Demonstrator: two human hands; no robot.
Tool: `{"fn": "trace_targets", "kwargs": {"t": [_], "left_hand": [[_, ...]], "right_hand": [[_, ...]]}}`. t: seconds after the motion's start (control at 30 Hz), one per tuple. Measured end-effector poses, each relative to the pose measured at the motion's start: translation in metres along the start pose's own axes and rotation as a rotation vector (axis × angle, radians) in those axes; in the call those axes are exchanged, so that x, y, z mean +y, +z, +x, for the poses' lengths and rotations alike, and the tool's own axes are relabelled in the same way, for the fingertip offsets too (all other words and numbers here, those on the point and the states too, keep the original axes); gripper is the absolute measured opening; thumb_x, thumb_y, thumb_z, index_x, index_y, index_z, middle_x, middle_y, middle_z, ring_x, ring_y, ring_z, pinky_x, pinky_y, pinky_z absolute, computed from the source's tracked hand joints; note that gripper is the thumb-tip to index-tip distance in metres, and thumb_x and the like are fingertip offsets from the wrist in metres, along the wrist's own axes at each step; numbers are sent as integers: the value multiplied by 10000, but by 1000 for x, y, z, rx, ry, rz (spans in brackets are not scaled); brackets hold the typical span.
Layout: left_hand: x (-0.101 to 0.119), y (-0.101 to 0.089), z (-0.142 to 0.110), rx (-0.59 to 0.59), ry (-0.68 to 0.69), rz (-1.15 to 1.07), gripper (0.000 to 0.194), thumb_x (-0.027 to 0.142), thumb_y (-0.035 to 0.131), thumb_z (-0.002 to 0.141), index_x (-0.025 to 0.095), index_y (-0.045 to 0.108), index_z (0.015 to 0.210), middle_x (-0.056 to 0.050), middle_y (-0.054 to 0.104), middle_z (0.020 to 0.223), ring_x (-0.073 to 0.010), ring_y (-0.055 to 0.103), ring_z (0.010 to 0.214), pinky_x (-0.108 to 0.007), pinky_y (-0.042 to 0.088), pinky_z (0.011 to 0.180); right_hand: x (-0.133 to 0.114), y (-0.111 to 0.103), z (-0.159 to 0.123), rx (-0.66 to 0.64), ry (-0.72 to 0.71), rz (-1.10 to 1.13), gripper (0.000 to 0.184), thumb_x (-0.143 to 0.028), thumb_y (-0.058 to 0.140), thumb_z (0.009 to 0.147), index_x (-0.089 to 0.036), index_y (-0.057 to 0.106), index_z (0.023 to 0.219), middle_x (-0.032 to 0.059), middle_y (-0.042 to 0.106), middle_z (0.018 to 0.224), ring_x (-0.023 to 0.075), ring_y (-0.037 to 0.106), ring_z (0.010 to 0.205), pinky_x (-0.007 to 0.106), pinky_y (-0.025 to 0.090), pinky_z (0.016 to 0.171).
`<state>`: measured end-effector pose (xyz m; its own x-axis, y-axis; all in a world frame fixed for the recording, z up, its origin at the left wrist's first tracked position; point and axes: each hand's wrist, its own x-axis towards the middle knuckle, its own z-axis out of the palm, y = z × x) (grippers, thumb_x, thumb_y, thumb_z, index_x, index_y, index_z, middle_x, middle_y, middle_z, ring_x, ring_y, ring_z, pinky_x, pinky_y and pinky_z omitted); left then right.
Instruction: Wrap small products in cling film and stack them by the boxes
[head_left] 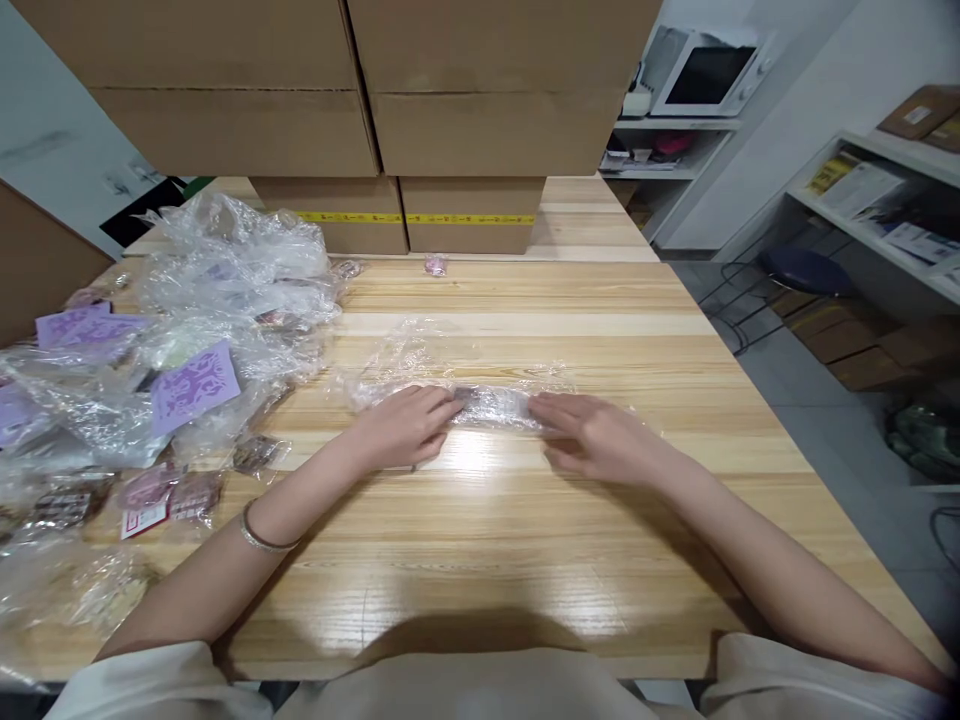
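A clear plastic bag (495, 408) lies across the middle of the wooden table, gathered into a narrow strip with a dark patch inside near its left part. What the bag contains is hard to make out. My left hand (411, 425) grips the strip's left end, fingers pressed together and curled onto it. On the other end, my right hand (592, 435) has its fingers on the plastic and its thumb lower down, slightly smeared by motion. Loose crinkled film (416, 345) spreads on the far side of the strip, beyond my left hand.
Heaped clear plastic bags (232, 250) cover the table's left side, with purple printed cards (196, 388) and small wrapped packets (259, 453) among them. One small pink packet (436, 265) lies near the back. Cardboard boxes (472, 215) are stacked behind the table (480, 560).
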<state>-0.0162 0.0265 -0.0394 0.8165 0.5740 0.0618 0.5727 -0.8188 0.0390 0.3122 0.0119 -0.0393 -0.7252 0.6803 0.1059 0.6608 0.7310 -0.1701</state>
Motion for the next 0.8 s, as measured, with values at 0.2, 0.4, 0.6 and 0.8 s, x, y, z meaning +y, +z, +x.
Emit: {"fn": "trace_targets", "kwargs": {"t": [0.2, 0.4, 0.6, 0.8], "left_hand": [[-29, -8, -18, -65, -270, -135, 468, 152, 395, 888, 215, 615, 1296, -88, 604, 1367, -259, 577, 1228, -428, 425, 1055], [-49, -27, -24, -98, -458, -261, 351, 231, 383, 854, 221, 726, 927, -45, 753, 974, -230, 681, 872, -313, 485, 780], [-42, -20, -9, -60, -578, -220, 277, 234, 373, 819, 224, 585, 640, -47, 677, 671, -226, 609, 650, -308, 385, 604], [-45, -4, 0, -35, -750, -68, 319, 227, 418, 856, 184, 602, 1112, -82, 713, 829, -263, 653, 737, -330, 434, 647]], "right_hand": [[4, 20, -3, -10, 71, 12, 532, -59, 408, 872, -172, 581, 1362, 98, 572, 1403, 247, 568, 1273, 405, 476, 1066], [26, -11, -3, -100, 195, 232, 399, -178, 388, 913, -224, 682, 1179, 70, 733, 1148, 259, 708, 960, 383, 544, 827], [47, -13, 2, -62, 378, 380, 281, -248, 337, 893, -217, 607, 821, 27, 682, 727, 198, 611, 661, 294, 442, 628], [57, 4, 6, -31, 640, 73, 331, -408, 486, 873, -196, 604, 1098, 98, 717, 933, 272, 655, 778, 353, 455, 671]]}}
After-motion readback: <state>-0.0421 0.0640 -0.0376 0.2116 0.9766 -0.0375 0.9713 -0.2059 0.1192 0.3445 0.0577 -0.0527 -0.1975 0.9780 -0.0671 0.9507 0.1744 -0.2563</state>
